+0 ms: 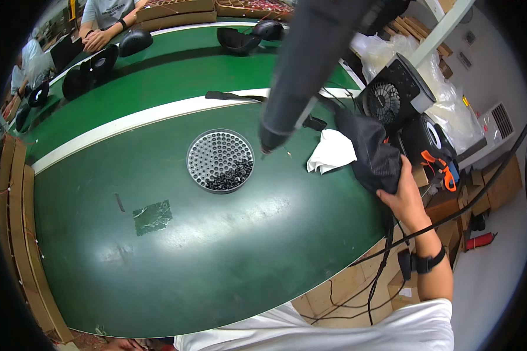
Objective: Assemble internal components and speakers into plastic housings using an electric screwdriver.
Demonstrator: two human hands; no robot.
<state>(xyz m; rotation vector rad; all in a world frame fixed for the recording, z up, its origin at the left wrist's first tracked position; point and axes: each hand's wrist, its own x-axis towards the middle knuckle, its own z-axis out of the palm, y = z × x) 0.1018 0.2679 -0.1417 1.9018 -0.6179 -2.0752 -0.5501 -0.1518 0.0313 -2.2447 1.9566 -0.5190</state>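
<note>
At the table's right edge my right hand (404, 196) grips the near side of a black fabric bag (366, 149), thumb on top and the other fingers partly hidden behind it. A crumpled white tissue (332, 152) lies against the bag's left side. Further left, a round metal tray (208, 153) full of holes holds a heap of small black screws (233, 174) on its near right part. A dark power screwdriver (295, 82), tip down, hangs over the table between tray and tissue. My left hand is out of view.
A black fan unit (386, 99) and orange-handled tool (445, 172) stand beyond the bag. Black cables (386, 251) hang off the right edge. Across the white rail (129, 124), a green conveyor (175, 67) carries black shells (136, 42). A co-worker's hands (96, 40) rest at its far side.
</note>
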